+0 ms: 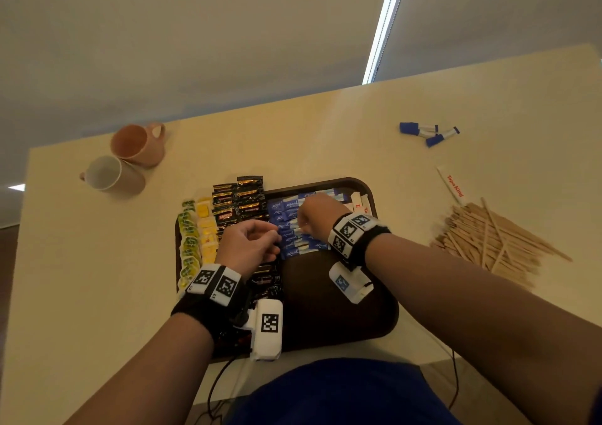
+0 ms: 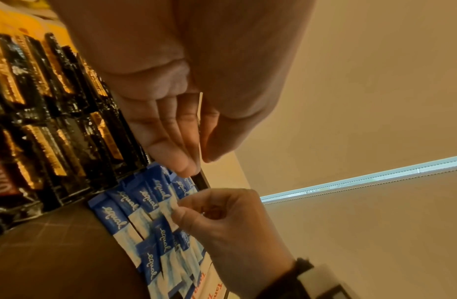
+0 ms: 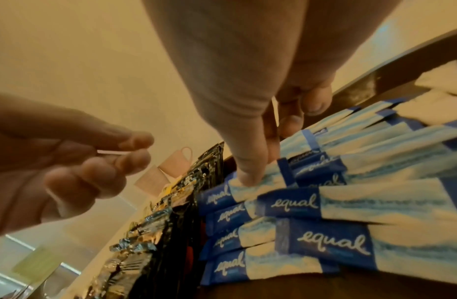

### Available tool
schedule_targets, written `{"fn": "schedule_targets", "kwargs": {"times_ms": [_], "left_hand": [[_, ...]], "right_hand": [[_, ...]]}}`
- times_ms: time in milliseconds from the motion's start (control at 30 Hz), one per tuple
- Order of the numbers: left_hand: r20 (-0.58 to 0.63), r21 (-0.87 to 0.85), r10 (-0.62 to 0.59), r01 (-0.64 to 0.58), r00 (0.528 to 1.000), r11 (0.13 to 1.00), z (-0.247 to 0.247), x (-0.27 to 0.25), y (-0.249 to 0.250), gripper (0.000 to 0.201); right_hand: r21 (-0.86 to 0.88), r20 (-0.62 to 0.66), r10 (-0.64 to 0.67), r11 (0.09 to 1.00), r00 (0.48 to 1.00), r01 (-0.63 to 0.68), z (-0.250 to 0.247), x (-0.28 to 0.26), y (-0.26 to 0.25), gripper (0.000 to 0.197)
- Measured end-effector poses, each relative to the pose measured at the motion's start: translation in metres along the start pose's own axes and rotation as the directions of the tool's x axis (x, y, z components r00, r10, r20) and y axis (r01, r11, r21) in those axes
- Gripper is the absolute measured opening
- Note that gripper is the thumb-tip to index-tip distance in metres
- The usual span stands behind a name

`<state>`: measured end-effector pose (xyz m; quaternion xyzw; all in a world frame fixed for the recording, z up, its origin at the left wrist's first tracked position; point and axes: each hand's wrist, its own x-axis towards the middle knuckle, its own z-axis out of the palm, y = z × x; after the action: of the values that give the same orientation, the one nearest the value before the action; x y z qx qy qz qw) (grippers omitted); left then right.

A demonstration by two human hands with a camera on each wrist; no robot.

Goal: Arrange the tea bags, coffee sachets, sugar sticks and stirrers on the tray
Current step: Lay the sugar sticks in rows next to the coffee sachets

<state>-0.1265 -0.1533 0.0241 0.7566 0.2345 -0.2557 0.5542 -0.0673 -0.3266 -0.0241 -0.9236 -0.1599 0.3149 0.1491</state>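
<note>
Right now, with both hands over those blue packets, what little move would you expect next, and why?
Probably the left hand lays the thin sachet it pinches into the blue Equal sticks on the tray. The right hand already presses a fingertip on that row, as if steadying it.

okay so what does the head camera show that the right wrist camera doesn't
Only the head view shows the loose pile of wooden stirrers and the few blue sachets off the tray. Only the right wrist view shows the right hand's fingertips pressing on a blue sugar stick. Both show the left hand, the black coffee sachets and two mugs.
</note>
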Motion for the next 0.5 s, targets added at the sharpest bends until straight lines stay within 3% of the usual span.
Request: {"fn": "schedule_targets", "kwargs": {"times_ms": [100,200,267,400,500], "left_hand": [[0.026,0.009,0.004,-0.004,1.000,1.000,0.001,0.003,0.000,0.009],[0.027,0.050,0.021,-0.022,0.999,0.999,0.006,0.006,0.005,0.009],[0.036,0.074,0.030,-0.033,0.999,0.997,0.012,0.010,0.009,0.010],[0.075,0.062,0.023,-0.027,0.997,0.998,0.026,0.020,0.023,0.010],[0.091,0.057,0.017,-0.023,0.996,0.998,0.036,0.027,0.032,0.010]], "right_hand": [[0.083,-0.087,-0.001,0.997,0.996,0.008,-0.006,-0.001,0.012,0.024],[0.198,-0.222,0.125,0.977,0.967,-0.081,-0.033,-0.004,0.055,0.016],[0.227,-0.317,0.253,0.956,0.914,-0.186,-0.053,-0.009,0.101,0.015],[0.084,-0.314,0.434,0.899,0.845,-0.430,-0.082,-0.021,0.192,0.028],[-0.027,-0.281,0.493,0.853,0.823,-0.521,-0.090,-0.021,0.237,0.047]]}}
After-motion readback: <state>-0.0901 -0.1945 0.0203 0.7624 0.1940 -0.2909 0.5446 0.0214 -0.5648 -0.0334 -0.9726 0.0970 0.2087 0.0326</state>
